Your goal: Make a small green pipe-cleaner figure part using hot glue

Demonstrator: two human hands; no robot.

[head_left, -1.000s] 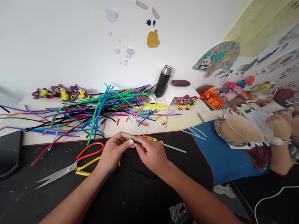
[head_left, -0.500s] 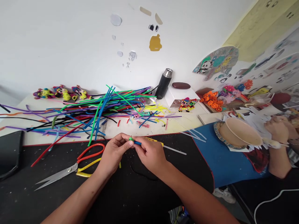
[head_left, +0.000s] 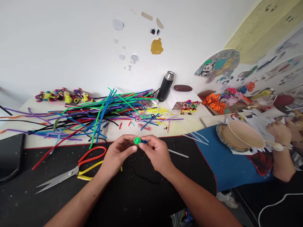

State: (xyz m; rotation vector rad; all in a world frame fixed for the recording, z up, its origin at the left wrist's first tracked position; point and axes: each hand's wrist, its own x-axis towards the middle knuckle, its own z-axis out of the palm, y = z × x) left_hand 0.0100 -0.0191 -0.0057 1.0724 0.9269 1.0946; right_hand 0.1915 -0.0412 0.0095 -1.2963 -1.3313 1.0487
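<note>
Between both hands is a small green coiled piece (head_left: 137, 140) with a blue part (head_left: 143, 142) on its right side. My left hand (head_left: 123, 149) is closed around the left edge of the green piece, thumb below and fingers behind. My right hand (head_left: 156, 153) pinches the blue part beside the green coil. Scissors (head_left: 71, 172) with one red and one yellow handle lie spread on the black mat (head_left: 132, 201), left of my left hand. A thin black strand (head_left: 146, 179) lies on the mat below my right hand.
Behind the mat lies a pile of colourful pipe cleaners (head_left: 106, 107), with a black flask (head_left: 166, 85) and a white box (head_left: 183, 98) to its right. At the right are a bowl (head_left: 246, 134) and another person's hands (head_left: 279, 130).
The green piece has turned so its coiled face shows, and it has shifted slightly right. My right hand has changed its grip, and the yellow item behind it is now mostly hidden.
</note>
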